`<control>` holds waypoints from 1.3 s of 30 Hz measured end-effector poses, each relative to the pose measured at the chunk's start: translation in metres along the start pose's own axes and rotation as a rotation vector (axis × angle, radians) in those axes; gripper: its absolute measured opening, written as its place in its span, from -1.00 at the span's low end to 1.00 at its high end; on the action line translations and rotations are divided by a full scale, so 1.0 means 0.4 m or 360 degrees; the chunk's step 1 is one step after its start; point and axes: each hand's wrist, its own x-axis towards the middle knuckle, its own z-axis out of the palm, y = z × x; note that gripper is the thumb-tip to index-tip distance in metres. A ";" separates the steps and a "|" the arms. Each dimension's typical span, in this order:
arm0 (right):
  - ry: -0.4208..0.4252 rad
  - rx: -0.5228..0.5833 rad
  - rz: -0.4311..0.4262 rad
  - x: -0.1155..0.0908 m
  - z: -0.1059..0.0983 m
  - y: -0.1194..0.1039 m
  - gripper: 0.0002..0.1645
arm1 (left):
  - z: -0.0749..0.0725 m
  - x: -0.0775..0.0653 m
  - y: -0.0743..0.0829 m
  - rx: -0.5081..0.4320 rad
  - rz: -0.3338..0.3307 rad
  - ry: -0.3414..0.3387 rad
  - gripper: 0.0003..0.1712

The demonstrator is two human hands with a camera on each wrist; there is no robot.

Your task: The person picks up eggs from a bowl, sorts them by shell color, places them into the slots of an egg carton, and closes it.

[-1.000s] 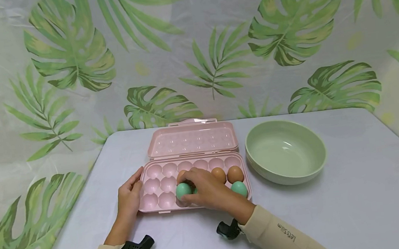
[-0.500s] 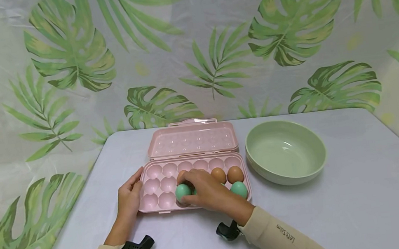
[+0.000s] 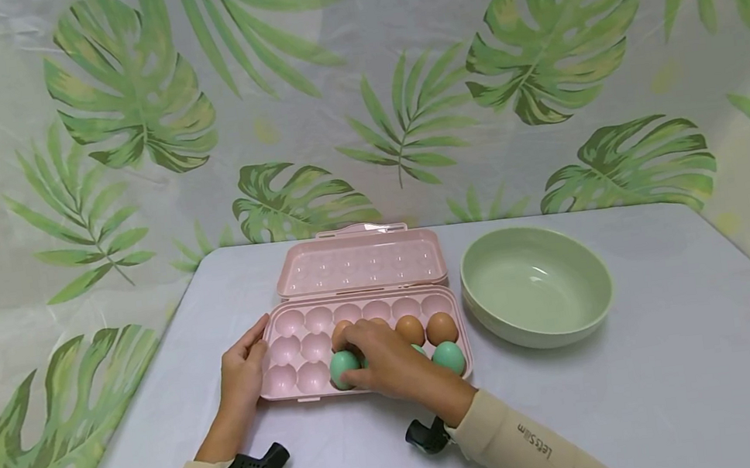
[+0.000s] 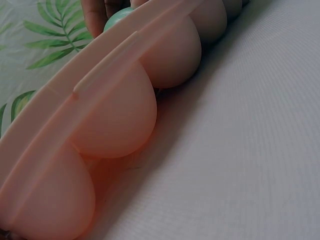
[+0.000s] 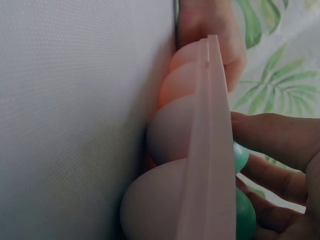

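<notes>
A pink plastic egg box (image 3: 313,378) lies open on the table, its lid (image 3: 360,263) folded back. My right hand (image 3: 390,358) pinches a green egg (image 3: 344,370) between thumb and fingers, low at the third front cup from the left. In the right wrist view the thumb (image 5: 272,135) reaches to the box's front rim beside a green egg. More eggs sit to the right, among them a green one (image 3: 448,358) and brown ones (image 3: 441,328); my right hand partly covers others. My left hand (image 3: 240,371) grips the box's left end, thumb by the rim.
A large light-green bowl (image 3: 536,288) stands right of the egg box, close to its edge. A white cloth covers the table (image 3: 681,384). Behind hangs a leaf-patterned sheet (image 3: 399,90).
The green egg in my right hand has come down slightly toward the front cup, and the right hand has dipped with it. My left hand stays at the box's end.
</notes>
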 end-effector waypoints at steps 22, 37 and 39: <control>-0.0004 0.0041 -0.0043 0.007 -0.007 0.007 -0.70 | 0.001 0.004 -0.004 0.0045 -0.0032 0.0017 -0.52; 0.0003 0.0215 0.0116 0.008 -0.055 -0.006 -0.64 | 0.000 0.002 -0.009 0.0013 0.0005 0.0017 -0.52; 0.0029 0.0193 0.0102 0.011 -0.064 -0.002 -0.65 | 0.001 0.003 -0.006 0.0007 0.0009 0.0014 -0.52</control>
